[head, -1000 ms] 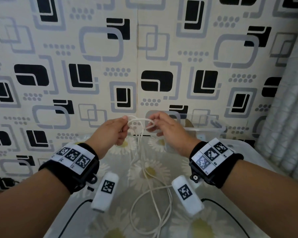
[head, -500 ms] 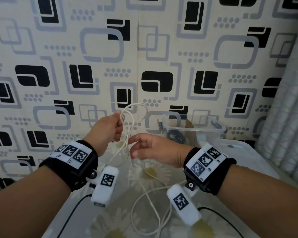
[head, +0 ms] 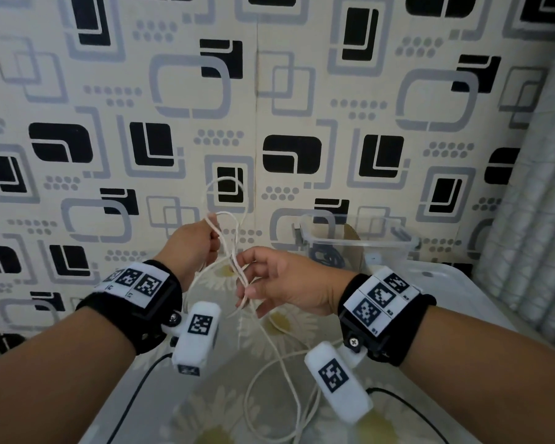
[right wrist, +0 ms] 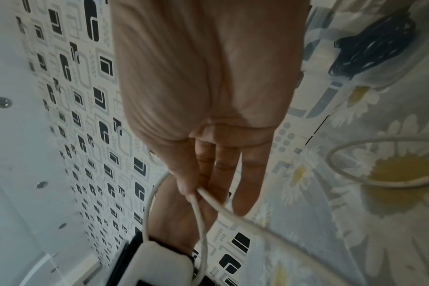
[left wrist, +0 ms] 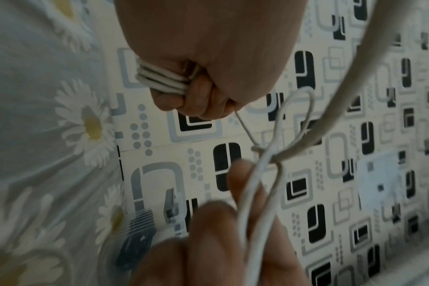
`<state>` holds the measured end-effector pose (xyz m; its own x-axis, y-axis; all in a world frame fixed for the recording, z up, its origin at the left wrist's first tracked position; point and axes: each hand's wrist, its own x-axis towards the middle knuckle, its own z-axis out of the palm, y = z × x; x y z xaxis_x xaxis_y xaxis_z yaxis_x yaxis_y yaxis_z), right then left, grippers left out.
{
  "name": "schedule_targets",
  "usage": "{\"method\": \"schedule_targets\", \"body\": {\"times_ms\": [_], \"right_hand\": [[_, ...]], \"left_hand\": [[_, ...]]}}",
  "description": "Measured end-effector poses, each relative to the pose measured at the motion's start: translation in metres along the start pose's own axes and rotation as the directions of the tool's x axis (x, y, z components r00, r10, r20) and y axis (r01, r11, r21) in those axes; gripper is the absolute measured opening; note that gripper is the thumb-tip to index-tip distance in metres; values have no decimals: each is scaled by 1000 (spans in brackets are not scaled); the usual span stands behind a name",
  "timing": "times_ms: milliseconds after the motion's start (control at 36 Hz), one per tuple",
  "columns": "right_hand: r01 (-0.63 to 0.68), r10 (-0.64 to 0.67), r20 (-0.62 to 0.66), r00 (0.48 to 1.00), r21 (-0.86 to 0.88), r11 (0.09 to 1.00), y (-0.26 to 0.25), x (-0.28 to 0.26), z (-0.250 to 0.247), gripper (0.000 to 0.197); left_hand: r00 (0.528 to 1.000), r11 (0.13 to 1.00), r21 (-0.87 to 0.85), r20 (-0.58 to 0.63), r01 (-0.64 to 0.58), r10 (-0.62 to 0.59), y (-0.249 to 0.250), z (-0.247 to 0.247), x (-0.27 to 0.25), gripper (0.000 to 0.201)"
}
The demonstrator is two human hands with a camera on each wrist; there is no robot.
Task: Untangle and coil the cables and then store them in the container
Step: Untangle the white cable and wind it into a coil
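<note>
A white cable [head: 282, 373] runs from the daisy tablecloth up to both hands. My left hand [head: 210, 243] is a fist round several coiled turns of the cable [left wrist: 163, 80], and one loop [head: 226, 187] stands above it. Just below and to the right, my right hand [head: 247, 283] pinches hanging strands between thumb and fingers [right wrist: 196, 191]. The strands cross in a twist between the hands [left wrist: 269, 154]. The clear container [head: 356, 241] stands at the back right, with a coiled black cable [head: 324, 256] [right wrist: 370, 56] inside.
The daisy-print cloth [head: 269, 334] covers the table up to the patterned wall. A white plastic surface [head: 455, 283] lies to the right of the container, with a curtain [head: 532, 251] beyond it. Thin black leads [head: 135, 395] hang from the wrist cameras.
The hands were together at the coil a second ago. My right hand has dropped down the cable and closed on the strands; my left hand keeps the coil, with a new loop above it.
</note>
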<state>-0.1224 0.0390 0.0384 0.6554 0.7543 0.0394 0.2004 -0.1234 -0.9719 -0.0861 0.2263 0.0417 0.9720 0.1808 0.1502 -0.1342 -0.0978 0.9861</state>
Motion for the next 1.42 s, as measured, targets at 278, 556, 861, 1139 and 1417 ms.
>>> {"method": "schedule_targets", "body": {"times_ms": [278, 556, 861, 1139, 1417], "right_hand": [[119, -69, -343, 937, 127, 985, -15, -1, -30, 30], [438, -184, -762, 620, 143, 888, -40, -14, -74, 14], [287, -172, -977, 127, -130, 949, -34, -9, -108, 22], [-543, 143, -775, 616, -286, 789, -15, -25, -115, 14], [-529, 23, -571, 821, -745, 406, -1, -11, -78, 15]], "left_hand": [[991, 988, -101, -55, 117, -123, -13, -27, 13, 41], [970, 966, -175, -121, 188, -210, -23, -49, 23, 41], [966, 960, -210, -140, 184, -216, -22, -51, 26, 42], [970, 944, -278, -114, 178, -217, -23, -51, 24, 42], [984, 969, -230, 167, 94, -56, 2, -20, 3, 42]]}}
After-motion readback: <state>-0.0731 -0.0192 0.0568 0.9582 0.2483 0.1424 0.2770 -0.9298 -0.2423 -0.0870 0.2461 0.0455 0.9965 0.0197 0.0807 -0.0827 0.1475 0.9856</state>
